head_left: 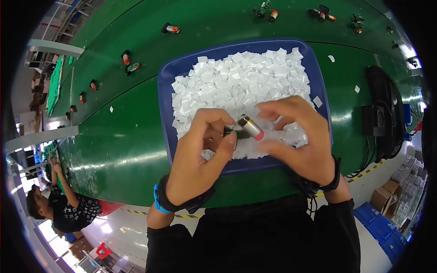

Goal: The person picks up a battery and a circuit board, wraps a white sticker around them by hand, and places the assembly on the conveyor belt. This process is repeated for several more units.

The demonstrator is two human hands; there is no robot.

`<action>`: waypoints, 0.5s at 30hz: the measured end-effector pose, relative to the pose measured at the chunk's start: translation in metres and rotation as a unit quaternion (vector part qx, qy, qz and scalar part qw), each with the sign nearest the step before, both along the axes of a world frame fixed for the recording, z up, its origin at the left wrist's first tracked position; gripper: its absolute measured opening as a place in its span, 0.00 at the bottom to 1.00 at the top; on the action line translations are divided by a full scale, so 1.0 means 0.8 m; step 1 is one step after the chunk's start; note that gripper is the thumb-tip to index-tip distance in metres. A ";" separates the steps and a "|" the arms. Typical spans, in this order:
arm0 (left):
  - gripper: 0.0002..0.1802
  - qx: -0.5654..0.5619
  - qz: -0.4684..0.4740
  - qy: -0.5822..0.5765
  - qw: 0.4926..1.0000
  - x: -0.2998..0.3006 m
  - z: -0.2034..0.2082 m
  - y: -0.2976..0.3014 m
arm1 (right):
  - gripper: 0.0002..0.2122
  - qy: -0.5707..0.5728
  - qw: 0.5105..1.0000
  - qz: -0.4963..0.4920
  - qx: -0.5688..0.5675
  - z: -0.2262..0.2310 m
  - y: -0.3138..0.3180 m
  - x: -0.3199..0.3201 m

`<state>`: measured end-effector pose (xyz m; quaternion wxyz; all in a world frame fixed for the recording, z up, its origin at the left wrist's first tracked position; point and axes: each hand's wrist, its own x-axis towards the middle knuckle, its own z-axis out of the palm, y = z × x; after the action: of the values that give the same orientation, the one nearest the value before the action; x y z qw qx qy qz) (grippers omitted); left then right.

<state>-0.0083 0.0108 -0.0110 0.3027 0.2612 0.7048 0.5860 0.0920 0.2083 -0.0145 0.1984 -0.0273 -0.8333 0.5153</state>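
Note:
My left hand (200, 152) pinches a small assembly between thumb and fingers. The part that shows is a silver cylinder (251, 128) with a yellow band and a pinkish-red end, joined by thin wires to a dark piece mostly hidden by my fingers. To the right of the cylinder, my right hand (302, 139) is open, its thumb and fingers apart and curved toward it. Both hands are above a blue plastic tray (165, 104) filled with a heap of small white square pieces (246, 75).
The tray stands on a green work surface (123, 136). Beyond it, several similar assemblies (172, 29) lie spread along a green strip. At right are a black box (374, 119) and cables. A co-worker (73, 204) is at the far left; blue crates (380, 230) stand at lower right.

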 end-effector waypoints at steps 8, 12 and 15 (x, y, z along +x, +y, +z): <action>0.11 -0.030 -0.033 0.143 0.989 0.010 0.000 0.006 | 0.19 0.017 0.998 0.057 0.021 -0.004 -0.006 0.003; 0.12 -0.011 -0.036 0.137 0.990 0.010 -0.002 0.003 | 0.18 -0.047 0.987 0.074 -0.135 0.000 -0.010 0.004; 0.12 0.011 -0.032 0.118 0.992 0.011 -0.002 0.002 | 0.16 -0.066 0.967 0.087 -0.229 -0.001 -0.010 0.004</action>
<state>0.0001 0.0126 -0.0130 0.2328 0.3543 0.7202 0.5491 0.0948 0.2004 -0.0151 0.0854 -0.0334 -0.7035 0.7048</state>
